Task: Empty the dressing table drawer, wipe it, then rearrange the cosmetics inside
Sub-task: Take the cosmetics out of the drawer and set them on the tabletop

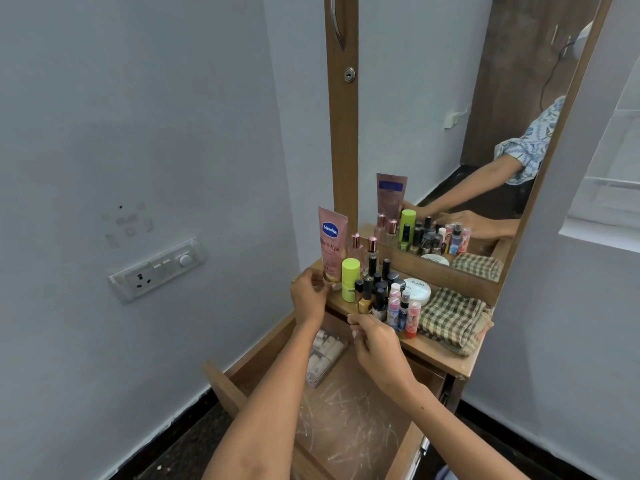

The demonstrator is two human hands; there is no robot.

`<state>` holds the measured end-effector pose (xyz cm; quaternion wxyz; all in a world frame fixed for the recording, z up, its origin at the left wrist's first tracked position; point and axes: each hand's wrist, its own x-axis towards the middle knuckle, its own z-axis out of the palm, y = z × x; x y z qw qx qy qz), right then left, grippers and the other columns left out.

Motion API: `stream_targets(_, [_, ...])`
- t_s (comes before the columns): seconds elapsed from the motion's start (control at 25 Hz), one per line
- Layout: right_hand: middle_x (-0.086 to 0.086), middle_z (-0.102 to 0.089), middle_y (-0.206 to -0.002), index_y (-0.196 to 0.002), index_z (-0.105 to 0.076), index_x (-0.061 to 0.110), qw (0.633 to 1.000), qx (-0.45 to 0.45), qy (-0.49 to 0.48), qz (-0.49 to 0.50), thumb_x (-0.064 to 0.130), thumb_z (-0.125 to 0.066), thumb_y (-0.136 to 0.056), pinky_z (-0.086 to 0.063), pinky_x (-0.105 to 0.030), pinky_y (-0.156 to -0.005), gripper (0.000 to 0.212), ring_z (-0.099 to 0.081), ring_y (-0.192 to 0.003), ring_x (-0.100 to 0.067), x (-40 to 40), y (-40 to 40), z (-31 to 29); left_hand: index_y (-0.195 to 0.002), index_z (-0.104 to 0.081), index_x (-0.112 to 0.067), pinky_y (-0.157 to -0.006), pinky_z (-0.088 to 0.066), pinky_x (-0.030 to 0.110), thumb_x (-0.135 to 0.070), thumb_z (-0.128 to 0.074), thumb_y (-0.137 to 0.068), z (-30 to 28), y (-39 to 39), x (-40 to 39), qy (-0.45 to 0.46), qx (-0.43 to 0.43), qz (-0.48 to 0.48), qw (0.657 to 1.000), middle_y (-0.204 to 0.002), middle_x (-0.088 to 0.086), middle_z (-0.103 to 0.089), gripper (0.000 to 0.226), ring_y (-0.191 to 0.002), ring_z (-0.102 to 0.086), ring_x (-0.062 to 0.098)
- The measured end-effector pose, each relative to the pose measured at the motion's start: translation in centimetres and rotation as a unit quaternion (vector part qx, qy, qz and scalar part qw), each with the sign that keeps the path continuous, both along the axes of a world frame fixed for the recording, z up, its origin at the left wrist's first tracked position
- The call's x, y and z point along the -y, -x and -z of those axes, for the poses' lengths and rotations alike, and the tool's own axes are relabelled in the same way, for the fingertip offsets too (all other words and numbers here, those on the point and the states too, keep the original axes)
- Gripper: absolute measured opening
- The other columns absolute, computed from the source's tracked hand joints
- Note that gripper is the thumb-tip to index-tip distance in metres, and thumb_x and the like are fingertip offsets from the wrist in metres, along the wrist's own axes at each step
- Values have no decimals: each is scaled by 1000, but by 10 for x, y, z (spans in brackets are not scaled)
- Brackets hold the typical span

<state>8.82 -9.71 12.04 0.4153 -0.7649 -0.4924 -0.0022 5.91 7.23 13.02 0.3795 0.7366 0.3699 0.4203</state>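
the left hand (308, 294) grips the base of the upright pink vaseline lotion tube (331, 242) at the shelf's nine o'clock end, so steady it before letting go (tall, tippy), while the right hand (375, 344), fingers loosely curled and holding nothing, hovers over the open wooden drawer (349, 427).

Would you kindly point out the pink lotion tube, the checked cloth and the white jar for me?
pink lotion tube (331, 242): head view, on its printed front.
checked cloth (452, 315): head view, on the folded top.
white jar (418, 289): head view, on the lid.
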Motion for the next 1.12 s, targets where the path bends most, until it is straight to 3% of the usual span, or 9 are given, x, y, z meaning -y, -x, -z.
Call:
stream_targets(0.2, [-2, -65, -110, -120, -61, 10, 1000, 0, 7, -1, 2, -51, -92, -52, -26, -86, 31, -61, -99, -12, 8, -3, 6, -86, -68, -12, -78, -56, 42, -10, -73, -78, 10, -7, -5, -7, -7, -7, 1000, -83, 4, -70, 10, -80, -65, 18])
stream_targets(0.36, [-2, -65, -112, -120, -61, 10, 1000, -2, 17, -1, 3, -50, -91, -52, -29, -88, 31, -62, -102, -14, 7, -5, 10, -96, -71, -8, -80, -51, 25, -14, -69, -84, 2, 11, 6, -26, -25, 2, 999, -95, 6, -72, 13, -90, -66, 19])
stream_targets(0.48, [0, -65, -114, -119, -62, 13, 999, 5, 31, -12, 7, -51, -92, -51, -28, -89, 30, -61, -104, -14, 6, -2, 18, -102, -69, -10, -77, -43, 23, -22, -69, -85, 6, 49, 16, -78, -89, 6, 993, -100, 3, -69, 21, -92, -62, 16])
stream_targets(0.56, [2, -65, -114, -117, -64, 15, 998, 11, 55, -29, 9, -51, -92, -51, -31, -88, 28, -61, -104, -14, 7, -2, 26, -107, -68, -11, -81, -46, 27, -29, -70, -84, 21, 75, 17, -83, -208, 46, 973, -106, 3, -66, 29, -96, -61, 18])
stream_targets(0.68, [0, -66, -105, -108, -64, 17, 992, 35, 114, -40, 14, -49, -92, -53, -35, -79, 22, -63, -97, -19, 9, -4, 37, -110, -65, -14, -84, -50, 36, -42, -72, -79, 43, 92, 19, -57, -409, 128, 902, -111, 6, -64, 43, -102, -60, 24])
stream_targets(0.76, [1, -66, -104, -108, -64, 17, 987, 50, 146, -45, 18, -50, -93, -53, -33, -77, 21, -64, -95, -19, 12, -6, 40, -115, -61, -17, -85, -49, 35, -40, -71, -81, 51, 89, 24, -56, -480, 145, 864, -118, 6, -61, 42, -107, -58, 24])
stream_targets(0.96, [1, -65, -110, -116, -61, 19, 982, 75, 168, -43, 21, -49, -93, -53, -31, -77, 26, -64, -96, -17, 19, -10, 46, -128, -51, -13, -93, -44, 39, -46, -78, -70, 54, 77, 23, -36, -543, 125, 829, -128, 12, -43, 72, -115, -46, 30])
stream_targets(1.12, [-1, -59, -120, -124, -55, 15, 980, 77, 173, -68, 18, -48, -94, -49, -24, -76, 32, -62, -99, -17, 25, -1, 57, -124, -55, -12, -87, -46, 37, -48, -82, -64, 49, 78, 20, -22, -537, 118, 835, -125, 11, -45, 75, -110, -50, 29])
